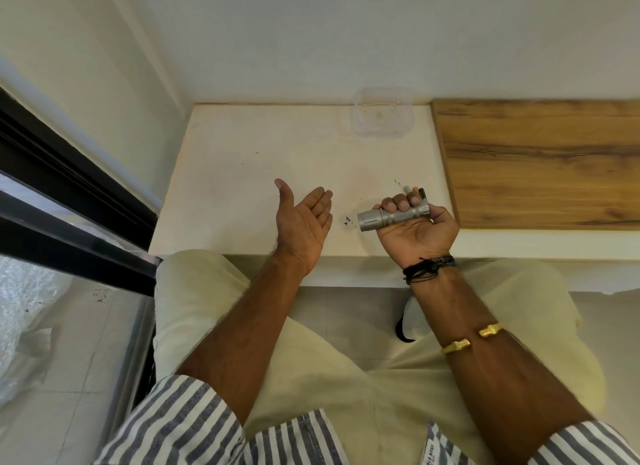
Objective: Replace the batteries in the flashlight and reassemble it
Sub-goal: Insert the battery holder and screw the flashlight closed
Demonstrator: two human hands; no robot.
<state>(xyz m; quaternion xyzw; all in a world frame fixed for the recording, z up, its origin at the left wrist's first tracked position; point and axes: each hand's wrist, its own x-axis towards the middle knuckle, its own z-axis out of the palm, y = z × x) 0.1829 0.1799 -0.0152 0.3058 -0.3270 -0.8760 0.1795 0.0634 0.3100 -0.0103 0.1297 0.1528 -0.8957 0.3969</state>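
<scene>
A silver flashlight (391, 217) lies across the palm of my right hand (417, 230), its head pointing left, my fingers curled over its body. Just beyond those fingers, small cylindrical pieces, one pale (407, 189) and one dark (422, 192), stick up; I cannot tell whether they are batteries or whether they rest on the table. To the left, my left hand (303, 222) is held palm up with the fingers spread and nothing in it, above the white table (242, 194).
A clear plastic container (382, 116) sits at the back of the white table, against the wall. A wooden board (540, 163) covers the surface to the right. Small dark specks (348, 221) lie near the flashlight's head. A dark window frame (69, 194) runs along the left.
</scene>
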